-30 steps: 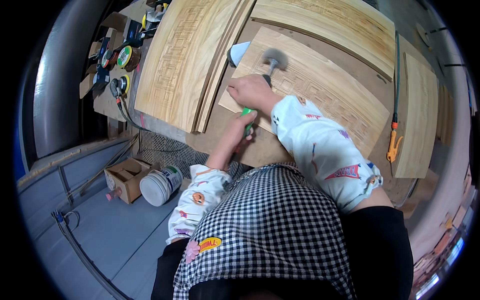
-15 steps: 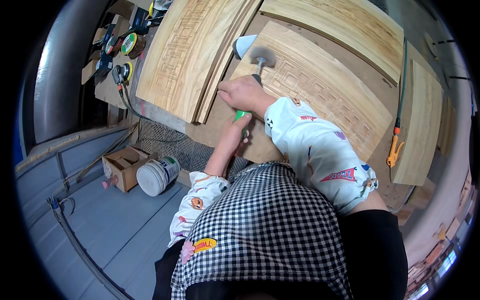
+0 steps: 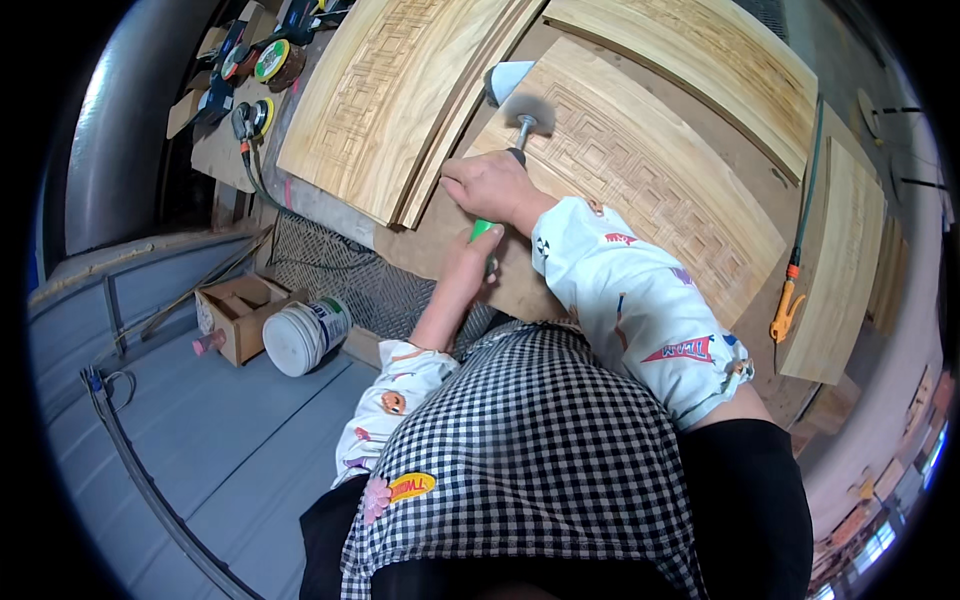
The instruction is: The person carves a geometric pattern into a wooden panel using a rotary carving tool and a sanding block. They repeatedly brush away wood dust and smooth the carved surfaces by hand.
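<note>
Two hands, right hand (image 3: pixel 495 187) and left hand (image 3: pixel 472 262), fingers clamped on one green-handled rotary sander (image 3: pixel 505 160) atop one carved panel (image 3: pixel 640 180).

Packages on the floor and tape rolls on the bench, all at the left.

A white tub (image 3: pixel 303 335) with a white lid and a printed label band lies on its side on the grey floor at about nine o'clock. Just beside it, toward nine o'clock, an open brown cardboard box (image 3: pixel 238 312) sits upright, flaps spread. Up at about eleven o'clock, on the bench edge, lie round rolls (image 3: pixel 268 60) with green, yellow and dark faces, possibly tape or discs; the rim blurs them too much to tell. No signs or screens show.
</note>
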A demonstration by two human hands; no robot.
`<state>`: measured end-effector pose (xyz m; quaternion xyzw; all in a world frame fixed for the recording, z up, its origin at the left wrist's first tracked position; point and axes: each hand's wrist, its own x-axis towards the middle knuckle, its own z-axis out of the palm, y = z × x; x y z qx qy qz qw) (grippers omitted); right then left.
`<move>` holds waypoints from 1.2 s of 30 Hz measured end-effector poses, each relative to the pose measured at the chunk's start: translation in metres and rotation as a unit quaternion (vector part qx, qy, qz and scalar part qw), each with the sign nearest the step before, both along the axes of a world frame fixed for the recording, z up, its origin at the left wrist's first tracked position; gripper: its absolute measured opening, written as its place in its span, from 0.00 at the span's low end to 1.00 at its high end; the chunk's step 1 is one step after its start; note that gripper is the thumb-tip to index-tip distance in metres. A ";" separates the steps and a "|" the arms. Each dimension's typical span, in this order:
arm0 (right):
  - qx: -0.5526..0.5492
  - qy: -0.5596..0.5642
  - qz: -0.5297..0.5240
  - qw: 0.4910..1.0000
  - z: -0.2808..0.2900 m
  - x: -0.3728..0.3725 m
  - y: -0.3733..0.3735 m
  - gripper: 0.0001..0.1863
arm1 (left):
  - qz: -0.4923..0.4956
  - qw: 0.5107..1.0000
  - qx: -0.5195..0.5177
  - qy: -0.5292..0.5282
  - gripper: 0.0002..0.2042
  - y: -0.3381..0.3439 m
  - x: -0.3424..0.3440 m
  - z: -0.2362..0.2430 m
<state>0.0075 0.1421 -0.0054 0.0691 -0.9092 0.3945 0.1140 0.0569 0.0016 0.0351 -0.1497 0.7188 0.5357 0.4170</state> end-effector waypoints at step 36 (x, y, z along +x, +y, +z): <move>0.012 -0.048 -0.022 0.999 0.003 -0.004 -0.002 0.16 | -0.057 0.998 0.018 -0.029 0.16 -0.006 -0.016 -0.010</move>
